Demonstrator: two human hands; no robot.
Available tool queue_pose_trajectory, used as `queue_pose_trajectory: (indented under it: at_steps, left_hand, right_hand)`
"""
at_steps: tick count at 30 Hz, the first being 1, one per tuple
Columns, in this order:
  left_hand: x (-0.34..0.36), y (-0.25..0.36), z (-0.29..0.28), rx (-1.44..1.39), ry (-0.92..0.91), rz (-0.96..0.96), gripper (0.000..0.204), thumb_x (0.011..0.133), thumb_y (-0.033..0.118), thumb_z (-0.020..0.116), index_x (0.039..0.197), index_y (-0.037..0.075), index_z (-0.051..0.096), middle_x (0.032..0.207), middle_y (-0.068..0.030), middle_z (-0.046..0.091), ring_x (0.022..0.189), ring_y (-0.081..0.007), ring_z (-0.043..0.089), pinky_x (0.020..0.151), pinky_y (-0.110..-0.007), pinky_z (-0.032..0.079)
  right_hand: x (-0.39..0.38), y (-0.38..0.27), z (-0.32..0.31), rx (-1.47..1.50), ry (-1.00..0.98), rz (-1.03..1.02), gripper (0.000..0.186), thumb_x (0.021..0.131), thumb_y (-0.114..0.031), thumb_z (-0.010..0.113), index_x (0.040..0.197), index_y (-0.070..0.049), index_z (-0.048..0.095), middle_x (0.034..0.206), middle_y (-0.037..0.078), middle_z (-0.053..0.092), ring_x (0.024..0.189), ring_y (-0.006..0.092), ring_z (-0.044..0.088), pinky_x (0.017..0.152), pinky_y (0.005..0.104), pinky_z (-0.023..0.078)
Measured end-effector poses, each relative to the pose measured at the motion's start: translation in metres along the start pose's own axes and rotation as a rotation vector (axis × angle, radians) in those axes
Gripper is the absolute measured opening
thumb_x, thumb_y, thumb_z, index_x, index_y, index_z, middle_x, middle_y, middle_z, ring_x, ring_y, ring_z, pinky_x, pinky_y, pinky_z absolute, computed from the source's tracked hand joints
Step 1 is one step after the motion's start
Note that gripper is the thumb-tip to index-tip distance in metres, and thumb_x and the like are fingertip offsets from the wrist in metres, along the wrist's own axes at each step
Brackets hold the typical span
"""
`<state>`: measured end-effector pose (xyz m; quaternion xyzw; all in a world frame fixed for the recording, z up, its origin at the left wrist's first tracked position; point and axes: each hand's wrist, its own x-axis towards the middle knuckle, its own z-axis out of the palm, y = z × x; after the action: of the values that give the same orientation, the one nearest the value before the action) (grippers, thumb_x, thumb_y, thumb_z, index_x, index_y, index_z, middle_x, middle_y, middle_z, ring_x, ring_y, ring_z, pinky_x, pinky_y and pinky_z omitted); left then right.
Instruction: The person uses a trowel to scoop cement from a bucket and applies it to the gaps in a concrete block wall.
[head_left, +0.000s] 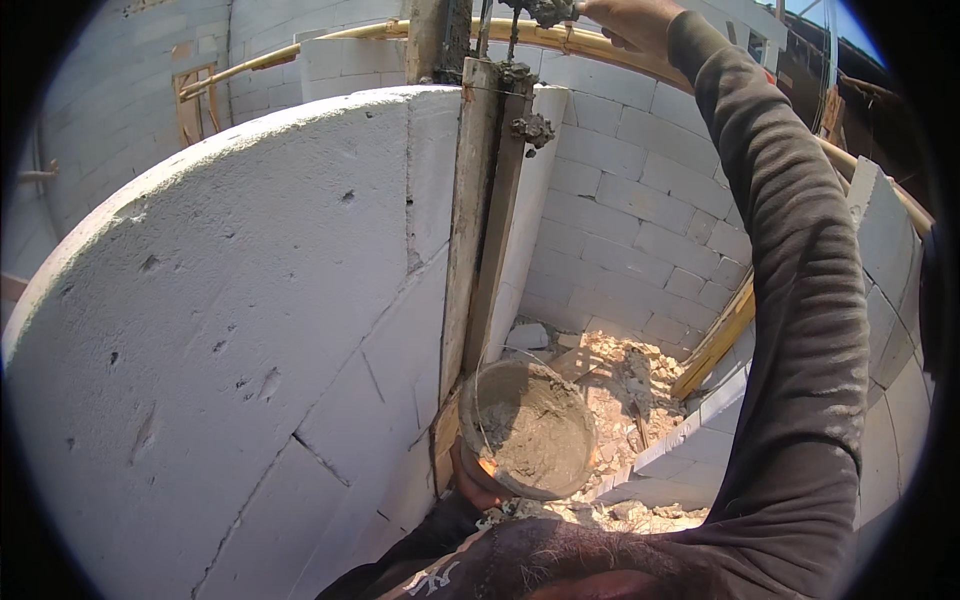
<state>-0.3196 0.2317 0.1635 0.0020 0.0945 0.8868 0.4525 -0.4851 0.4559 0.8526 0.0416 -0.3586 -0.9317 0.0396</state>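
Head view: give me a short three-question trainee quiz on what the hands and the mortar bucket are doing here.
1. True or false: the left hand holds the bucket of mortar from below.
2. Where is the right hand? A) inside the bucket B) raised to the top of the upright wooden planks C) resting on the rubble
3. Fill in: clumps of grey ____ cling to the upper part of the planks.

Key:
1. True; its fingers show under the bucket's lower left rim.
2. B; the arm reaches up along the right side, and the hand holds a lump of mortar at the top.
3. Mortar.
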Motion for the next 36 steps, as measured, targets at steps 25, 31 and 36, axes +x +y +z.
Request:
queue_pose_trajectory:
  at_steps: [25,31,36]
  left_hand:
    - [0.004,-0.003,0.025,0.038,0.027,0.123,0.097,0.084,0.086,0.049,0.159,0.023,0.042,0.158,-0.0101,0.046,0.143,-0.0388,0.045,0.113,-0.066,0.036]
    - [0.005,-0.019,0.021,-0.337,-0.428,-0.062,0.091,0.09,0.079,0.051,0.158,0.02,0.043,0.156,-0.0067,0.05,0.142,-0.0342,0.048,0.115,-0.06,0.039]
    - [0.006,-0.033,0.013,-0.055,-0.082,-0.008,0.09,0.092,0.076,0.047,0.161,0.02,0.038,0.161,-0.0122,0.044,0.145,-0.0402,0.043,0.117,-0.065,0.035]
  right_hand:
    - [-0.255,-0.259,-0.331,2.031,-0.041,0.072,0.023,0.093,-0.022,0.069,0.103,-0.001,0.072,0.096,0.018,0.072,0.091,0.035,0.072,0.078,0.0466,0.058]
    - [-0.285,-0.271,-0.354,2.52,-0.264,-0.137,0.036,0.094,-0.029,0.067,0.115,-0.001,0.072,0.092,0.025,0.073,0.09,0.0421,0.072,0.083,0.0504,0.057]
    - [-0.29,-0.273,-0.358,2.842,-0.37,-0.151,0.044,0.096,-0.034,0.068,0.123,0.0,0.072,0.101,0.027,0.074,0.097,0.0433,0.072,0.087,0.0488,0.056]
